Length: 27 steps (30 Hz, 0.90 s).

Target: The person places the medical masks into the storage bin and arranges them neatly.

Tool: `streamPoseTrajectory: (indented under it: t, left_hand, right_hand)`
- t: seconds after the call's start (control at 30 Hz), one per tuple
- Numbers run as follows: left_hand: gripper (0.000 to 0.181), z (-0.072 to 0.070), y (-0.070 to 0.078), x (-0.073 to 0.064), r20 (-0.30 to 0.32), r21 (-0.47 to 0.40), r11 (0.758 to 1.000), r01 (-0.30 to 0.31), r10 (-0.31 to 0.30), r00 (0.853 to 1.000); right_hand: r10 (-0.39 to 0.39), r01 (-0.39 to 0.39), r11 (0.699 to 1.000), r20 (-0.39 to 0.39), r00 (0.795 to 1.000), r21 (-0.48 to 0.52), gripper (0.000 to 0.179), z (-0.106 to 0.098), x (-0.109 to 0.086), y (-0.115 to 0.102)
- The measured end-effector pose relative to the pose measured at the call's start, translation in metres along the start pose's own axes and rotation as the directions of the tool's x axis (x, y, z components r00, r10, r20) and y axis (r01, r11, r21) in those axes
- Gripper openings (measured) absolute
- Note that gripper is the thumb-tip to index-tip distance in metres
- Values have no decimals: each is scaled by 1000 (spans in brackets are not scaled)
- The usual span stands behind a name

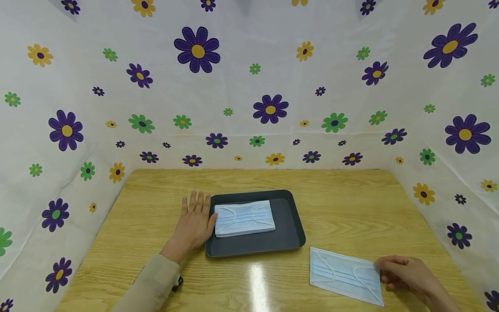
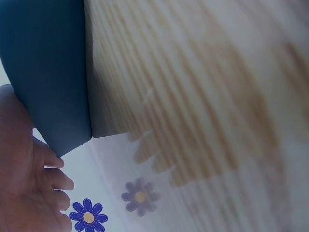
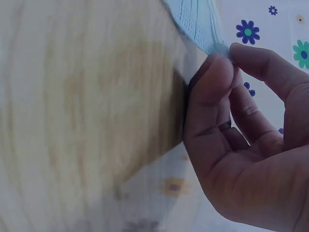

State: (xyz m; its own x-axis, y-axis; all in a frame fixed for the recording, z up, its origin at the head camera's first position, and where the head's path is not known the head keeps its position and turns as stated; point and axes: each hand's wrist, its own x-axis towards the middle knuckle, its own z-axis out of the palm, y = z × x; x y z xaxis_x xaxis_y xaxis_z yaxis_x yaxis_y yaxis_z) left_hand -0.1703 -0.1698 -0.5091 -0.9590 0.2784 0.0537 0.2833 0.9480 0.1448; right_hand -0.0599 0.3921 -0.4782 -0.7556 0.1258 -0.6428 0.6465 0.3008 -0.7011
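A dark grey tray lies on the table with a small stack of light blue face masks in its left part. My left hand rests against the tray's left side, its fingers straight and the thumb over the rim. In the left wrist view the tray's outer wall stands close beside that hand. To the tray's lower right, a single face mask has its ear loops facing up. My right hand pinches its right edge. The right wrist view shows the mask's corner between thumb and forefinger.
The wooden table runs back to a white flower-print cloth, which also encloses the left and right sides. A dark band shows beside the left sleeve.
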Motion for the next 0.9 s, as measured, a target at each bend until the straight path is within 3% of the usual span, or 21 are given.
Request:
streamPoseTrajectory:
  t: [0.23,0.4,0.53,0.73,0.9]
  left_hand:
    - [70,1,0,0,-1,0,1000,3,-3,1000]
    - [71,1,0,0,7,1,1000,4,-4,1000]
    - [71,2,-1,0,8,-4,1000,2,-2,1000]
    - [71,3,-1,1,3,0,1000,-1,1,1000]
    - [71,3,-1,1,2,7,1000,0,-1,1000]
  right_hand:
    - [-93,92,989,-5,996,-113,27,-4,1,-9]
    - [-103,104,993,16,995,-62,41,-3,4,-14]
    - [-121,124,988,39,992,-89,52,3,7,-15]
    - [-138,142,979,37,990,-143,47,11,11,-17]
    - [-127,132,988,63,990,-83,38,9,12,-20]
